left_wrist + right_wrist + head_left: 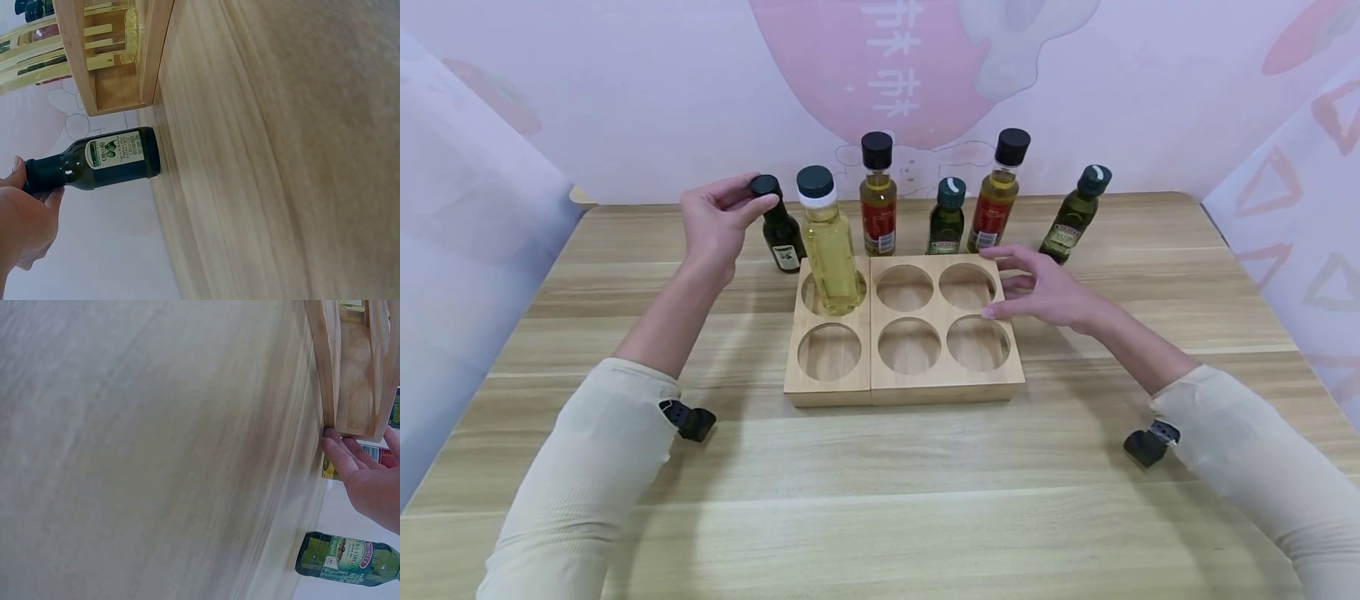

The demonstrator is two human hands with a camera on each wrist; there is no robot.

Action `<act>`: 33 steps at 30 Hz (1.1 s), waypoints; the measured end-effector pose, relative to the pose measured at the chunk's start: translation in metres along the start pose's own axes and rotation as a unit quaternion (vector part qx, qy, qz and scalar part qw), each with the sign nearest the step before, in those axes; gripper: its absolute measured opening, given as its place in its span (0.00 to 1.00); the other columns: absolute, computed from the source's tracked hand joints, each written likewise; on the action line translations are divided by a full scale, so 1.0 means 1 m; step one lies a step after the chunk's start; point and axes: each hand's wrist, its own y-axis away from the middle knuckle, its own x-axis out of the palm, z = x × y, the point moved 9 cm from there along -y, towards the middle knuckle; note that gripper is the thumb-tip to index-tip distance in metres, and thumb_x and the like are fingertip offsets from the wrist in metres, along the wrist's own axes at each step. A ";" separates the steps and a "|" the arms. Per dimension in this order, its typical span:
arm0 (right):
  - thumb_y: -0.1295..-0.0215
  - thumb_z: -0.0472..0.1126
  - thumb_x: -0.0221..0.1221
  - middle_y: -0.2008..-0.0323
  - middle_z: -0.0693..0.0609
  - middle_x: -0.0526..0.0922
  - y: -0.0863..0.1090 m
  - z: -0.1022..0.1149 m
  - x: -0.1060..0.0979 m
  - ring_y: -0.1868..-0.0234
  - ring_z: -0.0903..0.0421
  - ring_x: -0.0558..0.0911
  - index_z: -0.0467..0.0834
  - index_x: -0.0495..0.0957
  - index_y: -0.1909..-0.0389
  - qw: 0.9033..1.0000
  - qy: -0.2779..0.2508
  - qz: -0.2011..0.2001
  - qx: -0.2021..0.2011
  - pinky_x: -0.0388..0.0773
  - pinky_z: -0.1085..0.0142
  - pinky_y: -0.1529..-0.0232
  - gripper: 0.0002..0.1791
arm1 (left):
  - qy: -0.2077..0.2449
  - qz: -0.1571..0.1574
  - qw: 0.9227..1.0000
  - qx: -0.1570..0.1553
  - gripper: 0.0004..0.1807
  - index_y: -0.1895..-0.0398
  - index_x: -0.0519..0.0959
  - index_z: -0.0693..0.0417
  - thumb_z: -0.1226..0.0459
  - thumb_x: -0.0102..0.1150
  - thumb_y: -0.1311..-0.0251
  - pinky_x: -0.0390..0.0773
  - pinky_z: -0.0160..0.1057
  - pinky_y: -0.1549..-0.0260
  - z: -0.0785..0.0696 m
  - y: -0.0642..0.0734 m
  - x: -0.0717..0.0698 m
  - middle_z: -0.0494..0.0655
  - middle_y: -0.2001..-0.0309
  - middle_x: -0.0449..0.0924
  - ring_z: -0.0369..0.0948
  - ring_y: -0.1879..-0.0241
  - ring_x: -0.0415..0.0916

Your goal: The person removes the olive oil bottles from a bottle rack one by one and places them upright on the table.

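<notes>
In the head view my left hand (718, 221) pinches the black cap of a small dark glass bottle (784, 237). This bottle stands upright just left of a light wooden bottle rack (831, 387). In the left wrist view the dark bottle's (112, 159) cream label, with a green olive picture, shows, and its base is at the table top. My right hand (1045, 287) rests against the rack's right end, fingers along its side and thumb at the top edge. A tall clear bottle of pale yellow oil (831, 254) sits in the rack's back left hole.
Behind the rack stand two red-labelled oil bottles (878, 208) with black caps and a small green bottle (947, 218) between them. Another green bottle (1070, 218) is beyond my right hand. A printed backdrop (662, 108) rises at the table's far edge.
</notes>
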 end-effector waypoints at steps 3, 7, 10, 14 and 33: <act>0.40 0.31 0.72 0.30 0.36 0.67 0.000 0.000 0.000 0.32 0.36 0.75 0.39 0.61 0.23 1.000 0.003 0.001 -0.002 0.79 0.59 0.38 0.46 | -0.005 -0.006 1.000 0.003 0.24 0.45 0.84 0.66 0.76 0.76 0.47 0.83 0.30 0.51 0.000 0.001 -0.001 0.40 0.64 0.89 0.34 0.59 0.86; 0.40 0.31 0.72 0.30 0.36 0.67 -0.001 0.001 0.001 0.33 0.35 0.75 0.38 0.61 0.23 1.000 0.007 0.003 -0.004 0.79 0.59 0.38 0.46 | -0.015 -0.011 1.000 0.000 0.25 0.43 0.84 0.66 0.75 0.76 0.47 0.82 0.31 0.49 0.000 0.002 -0.003 0.41 0.61 0.88 0.35 0.57 0.86; 0.40 0.31 0.72 0.30 0.37 0.67 -0.001 0.001 0.001 0.32 0.36 0.74 0.39 0.61 0.23 1.000 0.007 0.002 -0.001 0.77 0.57 0.36 0.46 | -0.024 -0.009 1.000 -0.003 0.26 0.42 0.83 0.65 0.75 0.76 0.46 0.82 0.31 0.48 0.000 0.002 -0.004 0.43 0.58 0.88 0.34 0.56 0.86; 0.40 0.31 0.72 0.29 0.38 0.66 -0.001 0.000 0.000 0.32 0.36 0.74 0.39 0.61 0.23 1.000 0.013 -0.002 0.000 0.73 0.51 0.31 0.45 | -0.019 -0.001 1.000 0.000 0.28 0.40 0.81 0.67 0.75 0.75 0.46 0.81 0.31 0.47 -0.006 0.005 -0.007 0.46 0.54 0.87 0.35 0.53 0.86; 0.39 0.32 0.72 0.28 0.39 0.65 0.000 0.000 -0.001 0.30 0.36 0.72 0.39 0.61 0.23 1.000 0.025 -0.005 0.004 0.71 0.47 0.31 0.45 | -0.047 0.023 0.996 0.072 0.23 0.47 0.87 0.56 0.75 0.78 0.48 0.82 0.30 0.51 -0.045 0.033 -0.006 0.44 0.51 0.87 0.41 0.49 0.82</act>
